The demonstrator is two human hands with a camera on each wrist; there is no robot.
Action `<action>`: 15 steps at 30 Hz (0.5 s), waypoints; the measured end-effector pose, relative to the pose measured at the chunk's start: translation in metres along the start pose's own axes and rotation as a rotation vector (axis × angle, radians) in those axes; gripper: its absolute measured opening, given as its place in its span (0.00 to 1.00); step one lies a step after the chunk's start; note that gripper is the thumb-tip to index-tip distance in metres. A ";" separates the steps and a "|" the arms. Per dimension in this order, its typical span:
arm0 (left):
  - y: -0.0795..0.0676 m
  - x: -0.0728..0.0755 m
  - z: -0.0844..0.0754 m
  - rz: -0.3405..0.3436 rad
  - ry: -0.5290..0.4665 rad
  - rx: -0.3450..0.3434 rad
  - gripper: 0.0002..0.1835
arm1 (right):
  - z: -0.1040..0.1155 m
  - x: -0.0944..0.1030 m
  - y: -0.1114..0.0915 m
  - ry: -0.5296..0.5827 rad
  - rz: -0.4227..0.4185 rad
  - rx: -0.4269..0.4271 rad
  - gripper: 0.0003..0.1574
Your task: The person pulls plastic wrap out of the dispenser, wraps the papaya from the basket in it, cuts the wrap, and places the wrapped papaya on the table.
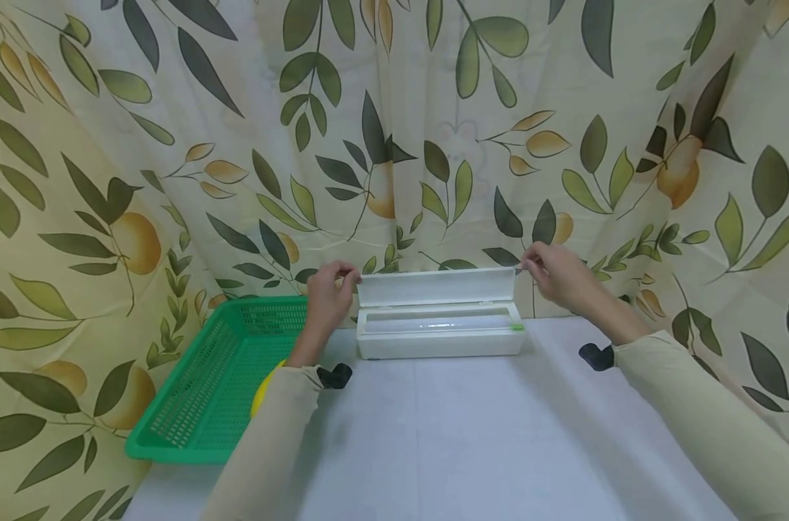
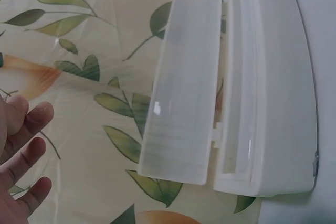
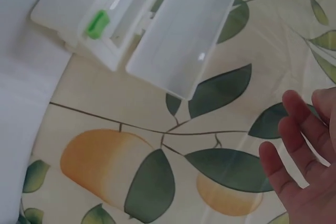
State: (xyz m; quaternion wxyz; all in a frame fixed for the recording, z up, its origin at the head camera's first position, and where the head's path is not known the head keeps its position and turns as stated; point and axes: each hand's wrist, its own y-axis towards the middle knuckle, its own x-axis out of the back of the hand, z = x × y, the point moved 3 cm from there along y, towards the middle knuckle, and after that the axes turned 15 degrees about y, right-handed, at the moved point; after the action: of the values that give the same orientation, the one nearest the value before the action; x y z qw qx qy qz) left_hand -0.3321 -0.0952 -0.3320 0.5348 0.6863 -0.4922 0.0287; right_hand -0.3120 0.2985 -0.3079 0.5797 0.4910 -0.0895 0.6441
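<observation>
your left hand [image 1: 329, 295] and right hand [image 1: 556, 276] each pinched clear film [image 2: 97, 59] between thumb and fingertip, just beyond either end of the raised lid [image 1: 436, 289]. the white box [image 1: 440, 347] stood by the far edge of the table [image 1: 499, 434], green slider [image 1: 517, 327] at its right; the green basket [image 1: 186, 454] filled the left edge.

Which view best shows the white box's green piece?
The right wrist view: the green piece appears largest there. Head shows it small, near the right end of the white box; left wrist doesn't show it.
</observation>
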 end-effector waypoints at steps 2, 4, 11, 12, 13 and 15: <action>0.002 0.003 -0.002 -0.004 0.000 -0.006 0.04 | 0.003 0.003 0.001 -0.002 -0.003 0.005 0.06; 0.004 0.006 -0.004 -0.005 0.005 -0.008 0.04 | 0.005 0.006 0.003 -0.014 -0.007 0.023 0.05; 0.008 0.017 -0.009 0.008 -0.026 0.024 0.04 | 0.017 0.015 0.003 -0.013 -0.031 0.052 0.06; 0.009 0.018 -0.009 0.010 -0.028 0.029 0.04 | 0.018 0.017 0.003 -0.012 -0.032 0.055 0.06; 0.009 0.020 -0.009 0.012 -0.030 0.031 0.04 | 0.020 0.018 0.003 -0.011 -0.032 0.055 0.06; 0.010 0.023 -0.010 0.016 -0.032 0.033 0.04 | 0.025 0.021 0.003 -0.016 -0.031 0.055 0.07</action>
State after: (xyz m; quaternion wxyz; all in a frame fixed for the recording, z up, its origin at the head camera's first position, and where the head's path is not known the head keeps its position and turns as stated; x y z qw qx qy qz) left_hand -0.3226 -0.1020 -0.3079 0.5154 0.6912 -0.5057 0.0302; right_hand -0.2980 0.2946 -0.2790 0.5750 0.5132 -0.0689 0.6334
